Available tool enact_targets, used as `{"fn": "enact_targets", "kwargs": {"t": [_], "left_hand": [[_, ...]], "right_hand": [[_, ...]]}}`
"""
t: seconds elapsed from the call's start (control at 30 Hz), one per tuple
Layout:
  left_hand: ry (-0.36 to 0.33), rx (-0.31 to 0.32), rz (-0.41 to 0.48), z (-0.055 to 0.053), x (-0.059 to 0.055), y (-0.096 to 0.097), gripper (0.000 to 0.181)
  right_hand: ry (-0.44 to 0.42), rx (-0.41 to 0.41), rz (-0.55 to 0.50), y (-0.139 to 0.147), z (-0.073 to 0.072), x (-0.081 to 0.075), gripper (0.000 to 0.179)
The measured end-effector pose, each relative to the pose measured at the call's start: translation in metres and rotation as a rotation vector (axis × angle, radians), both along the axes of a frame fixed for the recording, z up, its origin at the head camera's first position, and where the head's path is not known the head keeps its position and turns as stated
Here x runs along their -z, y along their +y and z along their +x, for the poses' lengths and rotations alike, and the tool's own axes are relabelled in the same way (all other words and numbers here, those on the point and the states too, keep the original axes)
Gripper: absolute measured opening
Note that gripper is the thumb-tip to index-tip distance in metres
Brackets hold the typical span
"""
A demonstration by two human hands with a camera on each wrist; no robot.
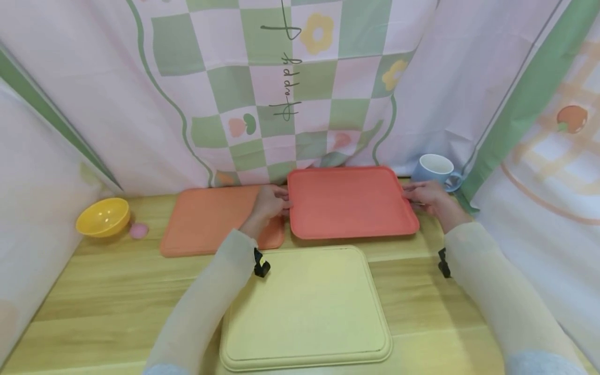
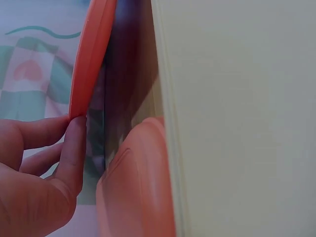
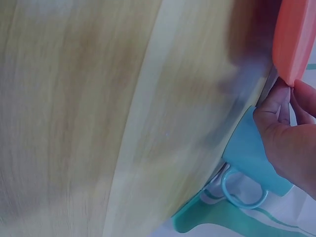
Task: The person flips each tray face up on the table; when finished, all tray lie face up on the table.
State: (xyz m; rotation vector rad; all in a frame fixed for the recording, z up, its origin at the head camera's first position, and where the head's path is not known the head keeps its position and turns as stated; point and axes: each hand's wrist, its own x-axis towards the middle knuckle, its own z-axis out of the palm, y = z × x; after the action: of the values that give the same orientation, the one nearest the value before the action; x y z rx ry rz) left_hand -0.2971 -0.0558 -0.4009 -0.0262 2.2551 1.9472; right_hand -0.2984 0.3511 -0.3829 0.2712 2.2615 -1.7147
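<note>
A red tray (image 1: pixel 351 203) is held between both hands at the back of the table, raised above the wood. My left hand (image 1: pixel 272 202) pinches its left edge; in the left wrist view thumb and fingers meet on the red rim (image 2: pixel 91 59). On the opposite edge my right hand (image 1: pixel 427 195) pinches the rim, also visible in the right wrist view (image 3: pixel 291 123). An orange tray (image 1: pixel 211 219) lies flat under and beside my left wrist. Nearer to me, a pale yellow tray (image 1: pixel 307 312) lies partly beneath my left sleeve. Right behind my right hand stands a blue mug (image 1: pixel 433 169).
At the far left are a yellow bowl (image 1: pixel 103 217) and a small pink object (image 1: pixel 138 230) on the wooden table (image 1: pixel 117 297). A printed curtain (image 1: pixel 290 88) hangs along the back edge, with more fabric at both sides.
</note>
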Motion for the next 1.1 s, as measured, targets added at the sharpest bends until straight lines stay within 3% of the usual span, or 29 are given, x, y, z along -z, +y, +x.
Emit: {"fn": "enact_targets", "kwargs": {"t": [0.3, 0.57, 0.83, 1.1], "left_hand": [[-0.024, 0.041, -0.053, -0.008, 0.008, 0.013, 0.035], [-0.029, 0.037, -0.084, -0.013, 0.011, 0.021, 0.033], [-0.039, 0.069, -0.134, -0.017, 0.014, 0.021, 0.031], [-0.041, 0.101, -0.143, -0.020, 0.013, 0.019, 0.029]], "right_hand": [[-0.003, 0.017, 0.009, 0.014, -0.008, 0.013, 0.061], [-0.021, 0.035, 0.045, 0.017, -0.012, 0.015, 0.059], [-0.031, 0.046, 0.078, 0.017, -0.014, 0.014, 0.058], [-0.034, 0.025, 0.046, 0.019, -0.016, 0.020, 0.059]]}}
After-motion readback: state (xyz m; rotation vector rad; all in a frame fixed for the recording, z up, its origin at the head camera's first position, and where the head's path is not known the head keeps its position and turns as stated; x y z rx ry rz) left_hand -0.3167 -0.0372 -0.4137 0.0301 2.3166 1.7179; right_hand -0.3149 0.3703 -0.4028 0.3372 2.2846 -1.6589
